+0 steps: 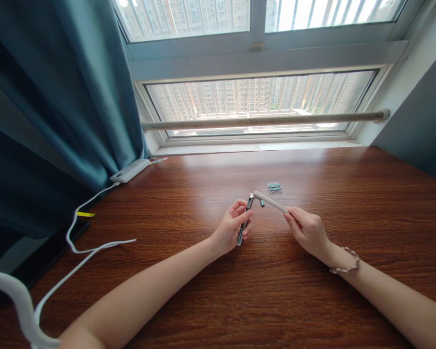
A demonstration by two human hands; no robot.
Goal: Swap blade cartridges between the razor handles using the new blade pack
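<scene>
A slender white cable [71, 228] meets a flat white oblong device [131, 170]. The left hand [225, 231] has its fingers clamped on a slim black-and-silver tool [243, 224], tilted above the brown wooden table [203, 300]. A pale grey rod [271, 202] reaches its top, contact unclear; the right hand [308, 231] pinches the rod's near end.
</scene>
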